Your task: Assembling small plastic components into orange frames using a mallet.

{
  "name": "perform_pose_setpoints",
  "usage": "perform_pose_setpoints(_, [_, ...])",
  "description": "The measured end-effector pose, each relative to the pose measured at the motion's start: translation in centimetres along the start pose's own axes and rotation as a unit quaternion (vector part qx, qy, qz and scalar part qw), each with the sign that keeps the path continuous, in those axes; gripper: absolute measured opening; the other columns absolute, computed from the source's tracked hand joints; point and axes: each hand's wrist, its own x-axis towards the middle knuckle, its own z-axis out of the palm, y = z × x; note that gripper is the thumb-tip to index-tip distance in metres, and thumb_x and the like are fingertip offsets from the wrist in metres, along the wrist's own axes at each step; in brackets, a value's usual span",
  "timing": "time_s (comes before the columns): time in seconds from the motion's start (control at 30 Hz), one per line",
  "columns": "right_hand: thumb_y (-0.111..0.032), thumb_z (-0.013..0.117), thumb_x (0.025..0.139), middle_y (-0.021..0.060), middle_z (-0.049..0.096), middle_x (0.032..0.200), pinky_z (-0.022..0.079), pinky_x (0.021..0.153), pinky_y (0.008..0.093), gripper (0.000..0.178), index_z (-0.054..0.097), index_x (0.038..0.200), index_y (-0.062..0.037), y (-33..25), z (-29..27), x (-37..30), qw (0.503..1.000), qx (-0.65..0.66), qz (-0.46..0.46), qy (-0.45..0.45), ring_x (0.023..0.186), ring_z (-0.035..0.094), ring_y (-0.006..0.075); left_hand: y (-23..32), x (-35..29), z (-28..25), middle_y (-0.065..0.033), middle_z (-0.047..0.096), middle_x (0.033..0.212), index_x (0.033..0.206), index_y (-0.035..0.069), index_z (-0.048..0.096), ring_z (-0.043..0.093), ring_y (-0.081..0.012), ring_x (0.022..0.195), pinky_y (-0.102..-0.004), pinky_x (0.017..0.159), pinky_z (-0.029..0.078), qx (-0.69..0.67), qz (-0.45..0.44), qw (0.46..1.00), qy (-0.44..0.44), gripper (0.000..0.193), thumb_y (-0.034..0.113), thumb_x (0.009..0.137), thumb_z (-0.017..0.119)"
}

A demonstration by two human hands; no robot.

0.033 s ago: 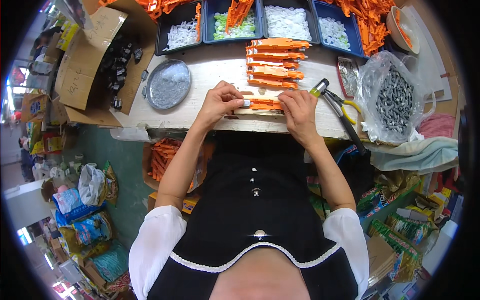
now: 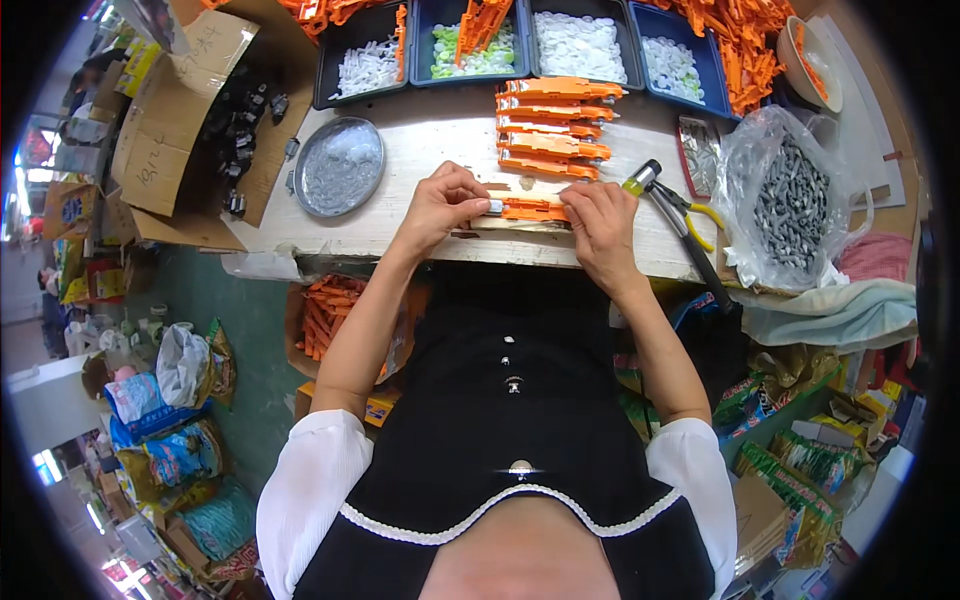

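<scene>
An orange plastic part (image 2: 535, 210) lies lengthwise across the near edge of the table, between my two hands. My right hand (image 2: 603, 222) is closed on its right end, with fingertips bent over it. At the opposite end, the thumb and fingers of my left hand (image 2: 446, 208) pinch a small grey-white piece (image 2: 495, 207) against the part. Whether that piece is seated in it, I cannot tell. Just beyond my hands is a stack of similar orange parts (image 2: 553, 130), lined up side by side.
Blue bins (image 2: 470, 78) of small white and green pieces line the back. To the left are a round grey dish (image 2: 338, 205) and a cardboard box (image 2: 180, 120) with black parts. On the right lie a hammer (image 2: 692, 245), yellow-handled pliers (image 2: 708, 225) and a plastic bag of grey parts (image 2: 790, 200).
</scene>
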Motion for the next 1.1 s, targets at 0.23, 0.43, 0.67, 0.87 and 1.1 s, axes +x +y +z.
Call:
perform_pose_setpoints(0.23, [-0.007,0.056,0.081,0.0047,0.059,0.092,0.032,0.08,0.035,0.01,0.058,0.091,-0.0051,0.2,0.9,0.0,1.0,0.008,0.02,0.012,0.087,0.05,0.0224,-1.5,0.2,0.0,0.0001,0.046,0.093,0.08,0.002,0.063,0.049,-0.0035,0.067,-0.0163,0.056,0.043,0.016,0.099,0.995,0.001,0.005,0.002,0.077,0.066])
perform_pose_setpoints(0.43, [-0.006,0.057,0.077,0.0041,0.058,0.091,0.032,0.077,0.036,0.013,0.057,0.09,-0.0058,1.5,-0.2,0.6,0.999,-0.018,0.005,0.046,0.085,0.051,0.0222,-0.6,0.1,0.3,-0.0008,0.045,0.091,0.081,0.001,0.061,0.049,-0.0044,0.066,-0.0178,0.058,0.042,0.118,0.079,0.99,0.016,0.006,0.0,0.077,0.064])
perform_pose_setpoints(0.67, [-0.012,0.052,0.084,0.0143,0.06,0.086,0.043,0.067,0.0407,0.013,0.06,0.088,-0.0026,10.8,-8.1,2.1,0.98,-0.146,0.117,0.068,0.077,0.056,0.0336,4.3,4.7,-1.5,-0.0068,0.056,0.078,0.082,0.004,0.062,0.054,-0.017,0.064,-0.0289,0.057,0.045,0.412,0.223,0.883,-0.021,0.012,0.009,0.072,0.067])
perform_pose_setpoints(0.87, [-0.019,0.055,0.082,0.0178,0.06,0.09,0.045,0.071,0.0453,0.02,0.061,0.091,-0.0025,15.4,-9.3,2.6,0.89,-0.3,0.301,-0.163,0.085,0.057,0.0362,8.9,15.7,-3.2,-0.0142,0.062,0.086,0.081,0.002,0.063,0.059,-0.0294,0.085,-0.038,0.071,0.047,0.568,0.097,0.814,0.074,0.023,0.024,0.075,0.065])
perform_pose_setpoints(1.1, [-0.016,0.058,0.073,0.0215,0.062,0.084,0.047,0.071,0.0468,0.017,0.061,0.081,-0.0007,15.6,-7.6,4.1,0.883,-0.284,0.305,-0.214,0.081,0.059,0.0385,7.6,19.7,-3.0,-0.0159,0.064,0.094,0.087,0.004,0.064,0.06,-0.0313,0.091,-0.04,0.075,0.048,0.621,0.003,0.782,0.049,0.03,0.026,0.068,0.071])
